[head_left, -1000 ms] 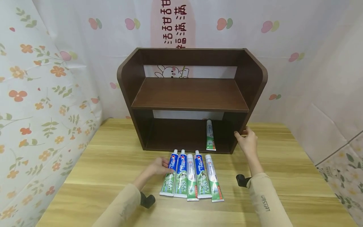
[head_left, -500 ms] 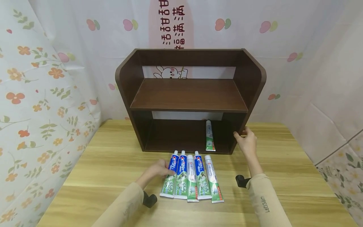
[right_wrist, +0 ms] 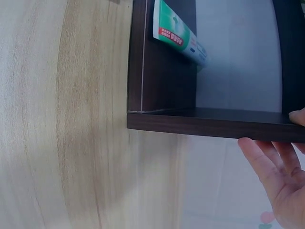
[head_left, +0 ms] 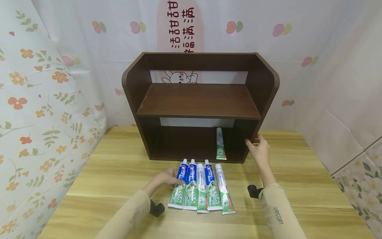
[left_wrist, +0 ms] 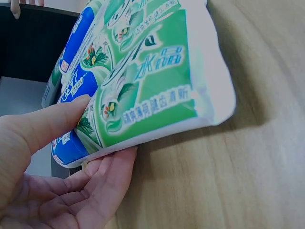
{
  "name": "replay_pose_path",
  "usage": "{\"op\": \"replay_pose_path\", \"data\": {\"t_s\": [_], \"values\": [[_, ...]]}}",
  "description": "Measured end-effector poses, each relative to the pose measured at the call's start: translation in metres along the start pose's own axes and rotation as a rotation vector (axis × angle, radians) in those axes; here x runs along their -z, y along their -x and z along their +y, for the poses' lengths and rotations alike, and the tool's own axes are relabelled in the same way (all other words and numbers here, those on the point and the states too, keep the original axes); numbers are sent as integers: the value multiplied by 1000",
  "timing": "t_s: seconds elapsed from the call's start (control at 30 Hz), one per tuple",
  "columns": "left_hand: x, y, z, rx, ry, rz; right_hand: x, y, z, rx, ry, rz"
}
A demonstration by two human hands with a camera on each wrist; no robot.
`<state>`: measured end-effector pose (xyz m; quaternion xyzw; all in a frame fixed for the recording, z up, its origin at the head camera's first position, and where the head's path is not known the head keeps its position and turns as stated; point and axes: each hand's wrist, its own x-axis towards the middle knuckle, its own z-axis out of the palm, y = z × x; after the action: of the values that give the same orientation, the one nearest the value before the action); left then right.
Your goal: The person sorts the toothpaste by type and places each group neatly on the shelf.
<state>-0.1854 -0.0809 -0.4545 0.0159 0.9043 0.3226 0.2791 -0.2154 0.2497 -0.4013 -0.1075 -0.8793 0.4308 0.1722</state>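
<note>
Left hand pinches the leftmost toothpaste tube on the bench, lower centre of the frame; right hand grips the dark shelf, right of centre

In the head view, the thumb of the left grip covers a patch of the leftmost toothpaste tube; in the left wrist view, its fingertips vanish beneath that tube, and the left edge crops the grip. Both the left sleeve and the right sleeve run off the bottom, as does the worktop. Fine print on the tube inside the shelf is too small to read. The red characters are cut at the top; the shelf unit hides the drawn rabbit's lower part. In the right wrist view, the right grip leaves at the right edge.
</note>
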Motion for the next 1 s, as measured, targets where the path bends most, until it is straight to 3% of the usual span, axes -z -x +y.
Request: {"op": "replay_pose_path", "data": {"t_s": [0.6,1.0], "values": [[4,8,-7,-5,148,-5,-3,4,3,-2,-5,-17],[18,17,15,-51,225,-26,0,0,1,-13,-1,-25]]}}
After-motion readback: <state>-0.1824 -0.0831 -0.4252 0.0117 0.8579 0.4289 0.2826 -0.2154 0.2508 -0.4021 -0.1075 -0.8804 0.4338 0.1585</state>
